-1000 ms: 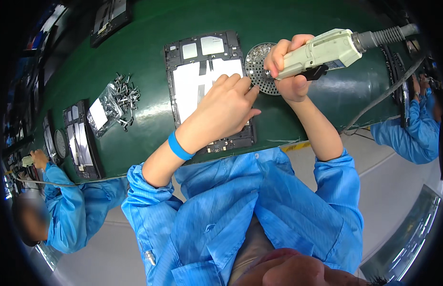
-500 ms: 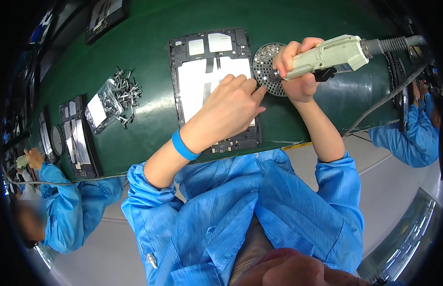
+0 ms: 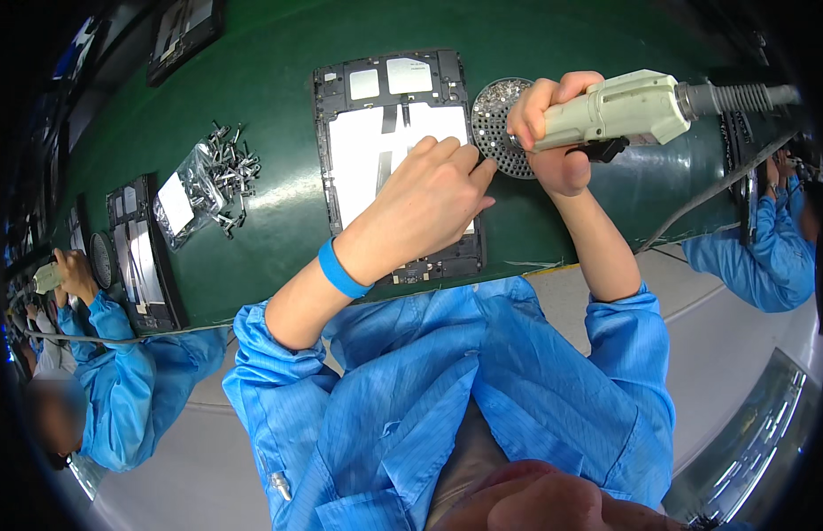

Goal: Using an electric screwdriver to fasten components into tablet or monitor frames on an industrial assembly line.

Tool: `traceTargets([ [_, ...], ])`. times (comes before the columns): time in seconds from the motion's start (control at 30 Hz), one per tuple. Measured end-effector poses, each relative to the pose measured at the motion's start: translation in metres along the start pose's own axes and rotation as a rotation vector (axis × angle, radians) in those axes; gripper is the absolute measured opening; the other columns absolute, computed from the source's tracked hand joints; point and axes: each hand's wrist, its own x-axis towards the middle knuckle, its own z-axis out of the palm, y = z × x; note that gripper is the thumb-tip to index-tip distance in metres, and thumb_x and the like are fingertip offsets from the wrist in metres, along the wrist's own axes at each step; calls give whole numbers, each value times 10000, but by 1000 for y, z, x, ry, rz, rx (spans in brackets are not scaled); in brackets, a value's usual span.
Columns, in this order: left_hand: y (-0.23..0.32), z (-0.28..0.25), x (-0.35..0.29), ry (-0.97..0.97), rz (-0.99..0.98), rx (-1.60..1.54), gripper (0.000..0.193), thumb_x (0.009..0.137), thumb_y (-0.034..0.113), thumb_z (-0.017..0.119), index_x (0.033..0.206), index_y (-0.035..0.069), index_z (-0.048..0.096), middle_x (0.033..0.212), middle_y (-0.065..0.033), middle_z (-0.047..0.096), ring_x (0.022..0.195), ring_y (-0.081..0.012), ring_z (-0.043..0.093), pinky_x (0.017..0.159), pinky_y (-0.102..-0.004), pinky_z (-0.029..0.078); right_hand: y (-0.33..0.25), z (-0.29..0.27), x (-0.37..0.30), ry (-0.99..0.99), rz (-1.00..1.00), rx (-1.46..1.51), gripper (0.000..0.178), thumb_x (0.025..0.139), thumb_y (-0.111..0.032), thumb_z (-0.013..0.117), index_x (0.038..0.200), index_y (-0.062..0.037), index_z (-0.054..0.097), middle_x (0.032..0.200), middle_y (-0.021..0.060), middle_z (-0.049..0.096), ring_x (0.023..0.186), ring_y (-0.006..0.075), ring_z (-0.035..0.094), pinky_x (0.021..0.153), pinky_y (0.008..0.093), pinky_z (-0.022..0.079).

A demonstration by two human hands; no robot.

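Note:
My right hand (image 3: pixel 560 164) is wrapped round a pale green electric screwdriver (image 3: pixel 628 108), which lies nearly level with its cable end to the right. The tip points left, over a round perforated screw tray (image 3: pixel 493 111) holding many small screws; the tip itself is hidden by my fingers. My left hand (image 3: pixel 425 199), with a blue band at the wrist, reaches across an opened tablet (image 3: pixel 354 137) with a dark frame and white battery panels. Its fingers are curled together by the tablet's right edge, close to the tray. Whatever they pinch, if anything, cannot be made out.
Left of the tablet lie a clear plastic bag (image 3: pixel 185 199) and a pile of small dark parts (image 3: pixel 230 177). Another opened tablet (image 3: pixel 137 252) is at the left edge of the green table (image 3: pixel 278 257). A grey cable (image 3: pixel 703 196) crosses at right. Co-workers in blue sit on both sides.
The screwdriver's rear end has shifted slightly right and down in my right hand. My left hand stays in nearly the same place. The co-worker on the left has moved a hand.

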Motion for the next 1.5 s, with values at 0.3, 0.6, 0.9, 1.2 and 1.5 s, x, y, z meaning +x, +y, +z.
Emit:
traceTargets([
  [0.3, 2, 0, 1, -12, 6, 27, 334, 786, 199, 681, 1047, -5, 638, 790, -81, 548, 778, -227, 535, 708, -339, 425, -3, 11, 3, 179, 90, -92, 722, 695, -636, 721, 1024, -125, 330, 737, 30, 467, 574, 106, 449, 547, 255, 403],
  [0.6, 1, 2, 1, -14, 13, 23, 351, 791, 212, 675, 1061, -9, 631, 789, -80, 549, 779, -230, 537, 704, -342, 423, 4, 14, -1, 204, -22, -85, 796, 645, -643, 753, 1064, -104, 343, 726, 50, 473, 567, 114, 452, 515, 239, 401],
  [0.9, -4, 5, 0, 12, 10, 3, 341, 799, 220, 664, 1046, -15, 645, 785, -76, 560, 776, -229, 539, 704, -344, 423, 5, 14, 2, 97, -69, -226, 625, 800, -555, 662, 1079, -103, 333, 672, 35, 470, 502, 116, 447, 462, 246, 404],
  [1.2, -4, 5, -1, 4, 36, 57, 355, 810, 236, 653, 1061, -14, 642, 785, -70, 574, 787, -215, 548, 710, -333, 418, 17, 5, 5, 20, -221, 15, 725, 691, -448, 820, 1134, -90, 371, 725, 43, 508, 569, 109, 495, 508, 228, 438],
  [1.5, 2, 7, -4, -23, 34, 132, 307, 810, 214, 653, 1038, 10, 642, 707, -66, 577, 726, -230, 585, 708, -333, 409, 1, 4, 7, 156, -155, 48, 873, 644, -787, 602, 1129, -97, 380, 724, 44, 481, 572, 127, 493, 576, 276, 444],
])
